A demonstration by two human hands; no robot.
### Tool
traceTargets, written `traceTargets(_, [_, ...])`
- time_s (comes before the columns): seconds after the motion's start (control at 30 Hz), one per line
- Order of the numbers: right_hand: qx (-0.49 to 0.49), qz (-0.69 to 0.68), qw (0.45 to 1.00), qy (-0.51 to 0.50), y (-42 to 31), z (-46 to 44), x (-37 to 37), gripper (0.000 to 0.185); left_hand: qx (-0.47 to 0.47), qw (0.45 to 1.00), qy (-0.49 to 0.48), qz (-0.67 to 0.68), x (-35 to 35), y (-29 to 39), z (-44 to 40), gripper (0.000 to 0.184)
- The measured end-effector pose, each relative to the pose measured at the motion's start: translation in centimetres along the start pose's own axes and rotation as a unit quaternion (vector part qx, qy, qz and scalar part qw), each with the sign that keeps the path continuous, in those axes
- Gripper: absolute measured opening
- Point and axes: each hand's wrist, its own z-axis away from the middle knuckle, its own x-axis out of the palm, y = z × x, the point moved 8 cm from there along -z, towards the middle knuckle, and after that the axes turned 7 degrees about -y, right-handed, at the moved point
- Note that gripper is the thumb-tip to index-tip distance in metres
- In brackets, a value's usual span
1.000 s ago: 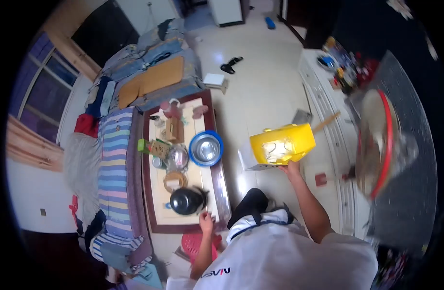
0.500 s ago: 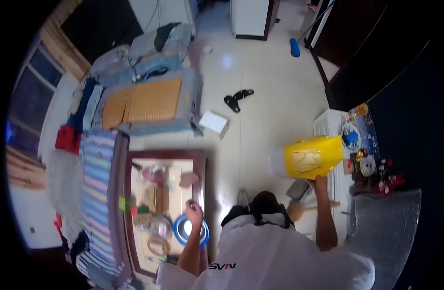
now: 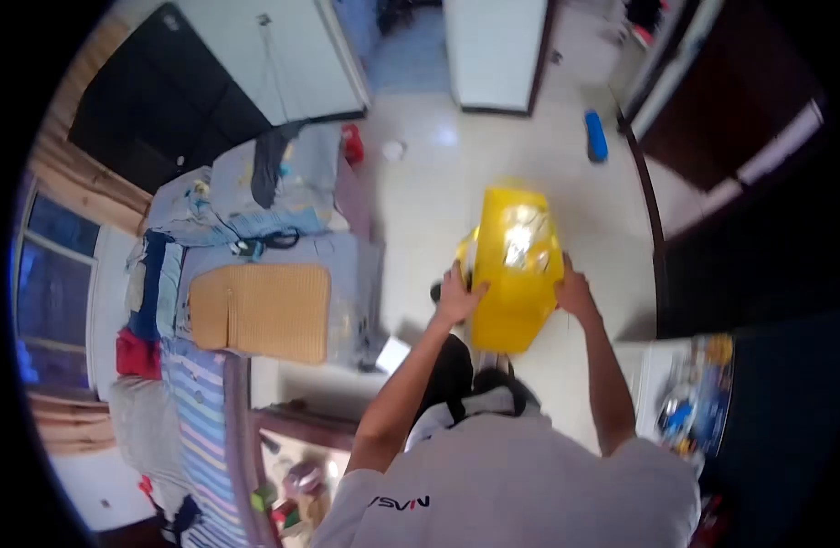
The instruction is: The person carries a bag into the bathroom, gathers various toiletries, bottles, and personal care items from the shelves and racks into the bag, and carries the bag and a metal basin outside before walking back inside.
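A shiny yellow bag (image 3: 516,274) hangs in front of my legs, between my two hands. My left hand (image 3: 458,297) grips its left edge, thumb lying over the front. On the opposite edge, my right hand (image 3: 573,288) holds the bag with its fingers partly hidden behind it. Light glares off the upper half of the bag, so any print there is unreadable. What is inside cannot be seen. Part of a black slipper (image 3: 436,290) shows just left of the bag.
To the left stands a sofa with a tan mat (image 3: 278,310); a striped cover (image 3: 199,402) lies nearer. A low table (image 3: 338,434) with clutter is at lower left. A white box (image 3: 392,354) sits on the floor. On the right are a white cabinet (image 3: 630,384) and a blue mop head (image 3: 595,137).
The yellow bag has moved from the right side to in front of me and now stands more upright. My left hand has left the low table and taken hold of it. I have moved forward.
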Motion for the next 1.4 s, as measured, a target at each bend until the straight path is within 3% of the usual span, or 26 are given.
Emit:
traceTargets(0.03, [-0.02,0.03,0.999,-0.016,-3.1,-4.0,-0.8,0.054,-0.032,0.997,0.064,-0.031,-3.5,2.6,-2.3,0.068])
traceTargets(0.07, [-0.031,0.055,0.997,-0.036,-4.4,-7.4,-0.7,0.052,-0.031,0.996,0.082,-0.029,-5.0,2.7,-5.4,0.068])
traceTargets(0.13, [-0.043,0.051,0.995,-0.068,-8.4,-15.4,-2.5,0.05,-0.123,0.991,0.017,0.057,-7.0,0.1,-12.6,0.052])
traceTargets(0.2, [-0.142,0.122,0.976,-0.111,-12.4,-23.3,-2.4,0.05,-0.154,0.987,0.014,0.047,-10.1,-1.0,-18.4,0.047])
traceTargets(0.23, [-0.145,0.123,0.976,-0.111,-14.6,-26.8,-2.8,0.05,-0.175,0.984,0.008,0.034,-11.6,-2.2,-22.0,0.042])
traceTargets(0.3, [-0.081,0.047,0.979,-0.182,-19.0,-33.0,-3.2,0.049,-0.157,0.984,0.007,0.086,-13.1,-6.2,-28.6,0.042])
traceTargets(0.4, [-0.117,0.058,0.97,-0.205,-20.9,-47.3,-3.1,0.052,-0.063,0.988,0.028,0.141,-16.4,-10.8,-40.0,0.045])
traceTargets(0.47, [-0.097,0.044,0.975,-0.197,-26.6,-54.8,-4.6,0.051,-0.028,0.991,0.033,0.128,-20.6,-10.6,-48.1,0.049])
traceTargets(0.53, [-0.08,0.056,0.963,-0.251,-28.7,-61.5,-4.7,0.053,-0.185,0.922,-0.11,0.32,-21.0,-11.8,-52.0,0.051])
traceTargets(0.57, [-0.097,0.067,0.958,-0.262,-30.6,-64.5,-5.3,0.054,-0.17,0.925,-0.086,0.33,-23.1,-11.0,-55.1,0.051])
traceTargets(0.73, [-0.143,-0.017,0.965,-0.218,-36.6,-83.9,-7.8,0.047,-0.16,0.936,-0.058,0.307,-32.3,-13.3,-72.9,0.052])
traceTargets(0.8, [-0.215,0.139,0.965,-0.064,-37.5,-95.5,-8.1,0.051,-0.198,0.946,-0.035,0.254,-36.9,-15.9,-81.1,0.05])
traceTargets(0.83, [-0.186,0.131,0.971,-0.069,-38.0,-101.3,-7.7,0.056,-0.161,0.928,0.007,0.337,-38.3,-17.2,-86.2,0.052])
traceTargets(0.93, [-0.159,0.167,0.971,-0.064,-40.2,-115.8,-5.5,0.057,-0.178,0.93,0.042,0.319,-42.7,-18.8,-98.2,0.052])
traceTargets(0.97, [-0.078,0.195,0.973,-0.095,-44.3,-118.2,-6.8,0.054,-0.176,0.931,0.049,0.318,-44.2,-19.0,-103.1,0.052])
traceTargets(1.0, [-0.079,0.19,0.974,-0.099,-46.6,-121.1,-6.5,0.054,-0.185,0.93,0.076,0.308,-45.7,-19.4,-106.4,0.052])
traceTargets(1.07, [-0.249,0.169,0.953,0.031,-53.9,-127.0,-8.0,0.057,-0.207,0.925,0.128,0.292,-48.9,-19.3,-113.7,0.053])
traceTargets(1.2, [-0.332,0.047,0.938,0.083,-62.3,-137.6,-10.2,0.05,-0.24,0.904,0.215,0.281,-55.0,-19.5,-125.3,0.052])
traceTargets(1.23, [-0.333,0.05,0.938,0.083,-63.6,-140.5,-10.8,0.05,-0.239,0.904,0.215,0.284,-56.0,-20.8,-128.5,0.052])
traceTargets(1.3, [-0.297,-0.071,0.952,0.033,-64.0,-146.5,-11.6,0.045,-0.144,0.92,0.245,0.27,-58.5,-22.9,-134.7,0.05])
traceTargets(1.4, [-0.267,-0.067,0.958,0.076,-63.7,-154.5,-14.5,0.042,-0.225,0.89,0.211,0.336,-59.3,-28.4,-144.9,0.048])
